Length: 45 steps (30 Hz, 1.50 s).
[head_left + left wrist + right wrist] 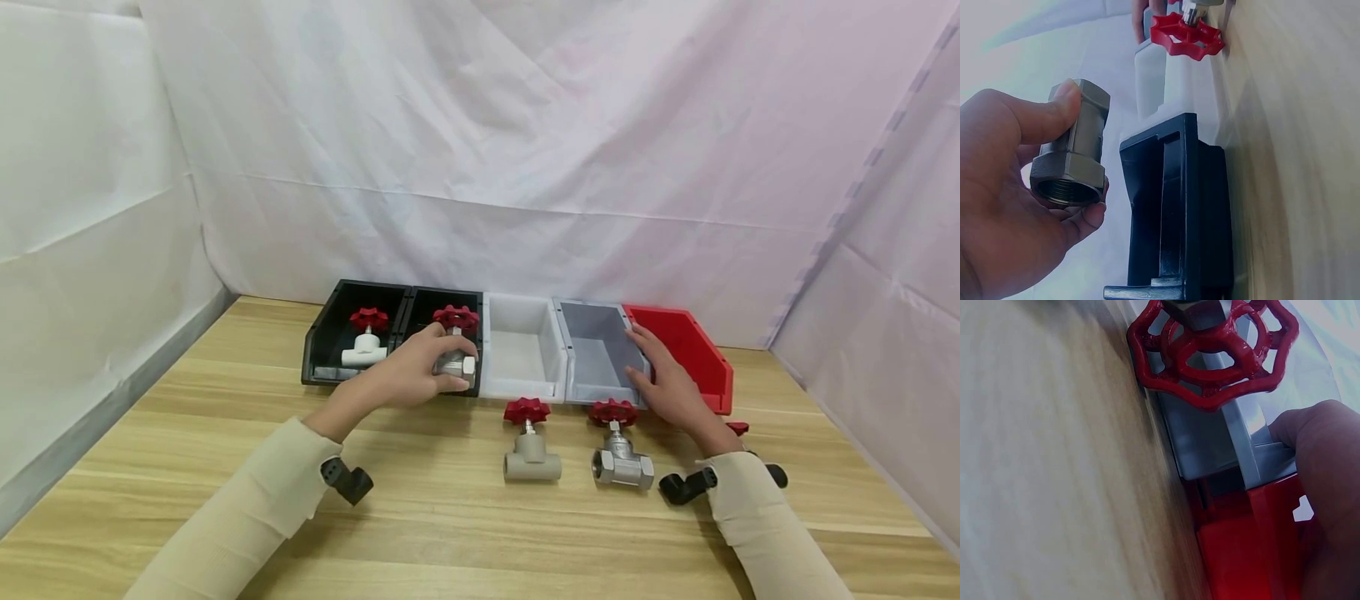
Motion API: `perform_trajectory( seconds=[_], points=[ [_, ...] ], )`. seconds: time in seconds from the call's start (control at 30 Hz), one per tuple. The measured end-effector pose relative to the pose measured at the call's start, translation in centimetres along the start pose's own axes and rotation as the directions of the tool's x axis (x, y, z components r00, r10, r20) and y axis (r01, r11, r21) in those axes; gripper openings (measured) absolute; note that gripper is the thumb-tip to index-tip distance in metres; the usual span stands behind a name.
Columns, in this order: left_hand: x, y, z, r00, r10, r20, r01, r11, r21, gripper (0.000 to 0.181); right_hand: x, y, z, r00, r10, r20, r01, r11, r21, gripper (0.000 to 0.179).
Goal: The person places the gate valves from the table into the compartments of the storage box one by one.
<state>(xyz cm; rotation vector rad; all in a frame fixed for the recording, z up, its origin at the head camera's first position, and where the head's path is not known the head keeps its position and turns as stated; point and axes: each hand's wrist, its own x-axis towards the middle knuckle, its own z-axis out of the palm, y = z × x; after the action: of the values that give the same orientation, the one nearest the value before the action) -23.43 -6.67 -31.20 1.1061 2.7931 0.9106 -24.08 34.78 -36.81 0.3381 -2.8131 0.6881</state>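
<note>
- Valve (454, 365), red-wheeled: gripped by my left hand (408, 368) at the right black bin (447, 292).
- My right hand (672, 387): finger and thumb apart, touching the grey bin (596, 333) along its right side.

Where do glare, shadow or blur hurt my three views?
Head: bright, fairly even light, soft shadow beside the left sleeve; left wrist: cloth backdrop washed out at upper left, held valve clear; right wrist: tabletop blurred, small highlights on the red handwheel.

The head view is bright, the wrist views bluish and hazy.
</note>
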Motion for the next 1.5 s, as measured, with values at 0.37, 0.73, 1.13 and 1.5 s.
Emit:
perform_trajectory(
  seconds=[0.37, 0.73, 1.13, 1.5],
  points=[
    [1.6, -0.5, -0.3, 1.000, -0.024, 0.009, 0.024, 1.000, 0.002, 0.038, 0.0, 0.0, -0.2, 1.000, 0.001, -0.005, -0.001, 1.000, 0.003, 0.078],
    [2.6, -1.2, -0.6, 0.997, -0.071, 0.033, 0.071, 0.998, 0.001, 0.037, -0.3, 0.2, -0.1, 1.000, 0.011, -0.001, -0.011, 1.000, 0.004, 0.078],
    [3.6, -2.1, -0.3, 0.993, -0.106, 0.052, 0.107, 0.994, -0.004, 0.039, -0.3, 0.1, -0.1, 1.000, -0.005, -0.011, 0.005, 1.000, -0.001, 0.078],
    [4.3, -2.9, 0.3, 0.986, -0.132, 0.098, 0.128, 0.991, 0.045, 0.041, -0.5, 0.0, -0.2, 1.000, -0.008, -0.007, 0.008, 1.000, 0.002, 0.078]
  ],
)
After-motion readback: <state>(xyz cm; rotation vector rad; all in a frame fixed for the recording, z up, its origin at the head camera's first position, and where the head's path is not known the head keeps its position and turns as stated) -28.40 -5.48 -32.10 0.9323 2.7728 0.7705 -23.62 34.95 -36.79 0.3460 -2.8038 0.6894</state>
